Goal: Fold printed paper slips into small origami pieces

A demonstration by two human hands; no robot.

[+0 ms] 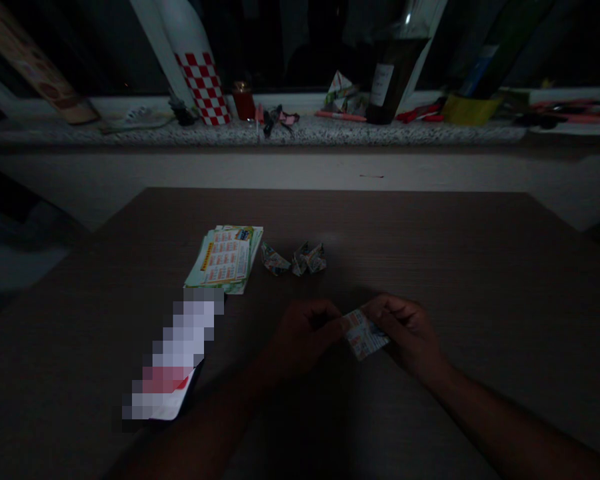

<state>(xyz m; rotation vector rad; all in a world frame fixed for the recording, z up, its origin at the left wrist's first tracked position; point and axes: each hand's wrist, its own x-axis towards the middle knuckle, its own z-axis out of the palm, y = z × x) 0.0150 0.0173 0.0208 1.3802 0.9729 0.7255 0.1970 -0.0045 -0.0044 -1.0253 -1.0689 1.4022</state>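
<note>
A small folded piece of printed paper (364, 335) is held just above the dark wooden table (430, 233). My left hand (313, 333) pinches its left corner between thumb and fingers. At its upper right edge my right hand (405, 327) grips it, with the thumb lying on top. Beyond my hands stand several small folded paper pieces, one (275, 260) on the left and a cluster (309, 259) beside it. To their left lies a stack of printed calendar-like cards (225, 257).
A lit phone-like device (180, 360), its screen blurred out, lies by my left forearm. Along the granite windowsill (300, 135) stand a red-and-white checkered bottle (203, 87), a dark bottle (383, 87), a red jar (243, 103) and a yellow holder (470, 110). The room is dim.
</note>
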